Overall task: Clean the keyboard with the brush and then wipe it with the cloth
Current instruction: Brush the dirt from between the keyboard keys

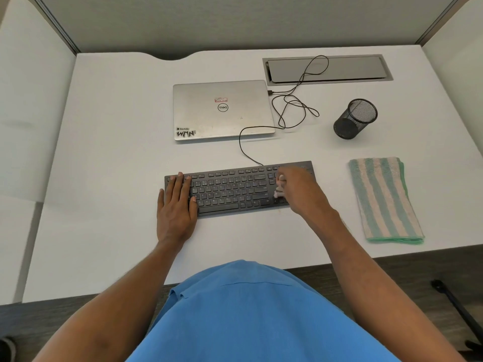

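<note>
A black keyboard (235,189) lies on the white desk in front of me. My left hand (175,205) rests flat on its left end, fingers straight over the keys. My right hand (300,192) hovers over the keyboard's right end and grips a small pale brush (279,189), whose bristles touch the keys near the arrow cluster; most of the brush is hidden in my fist. A folded cloth (384,199) with green and cream stripes lies to the right of the keyboard, apart from it.
A shut silver laptop (222,109) sits behind the keyboard, with the keyboard's black cable (290,105) looping beside it. A black mesh pen cup (354,118) stands at the back right. A grey cable hatch (326,69) is set into the desk (104,178).
</note>
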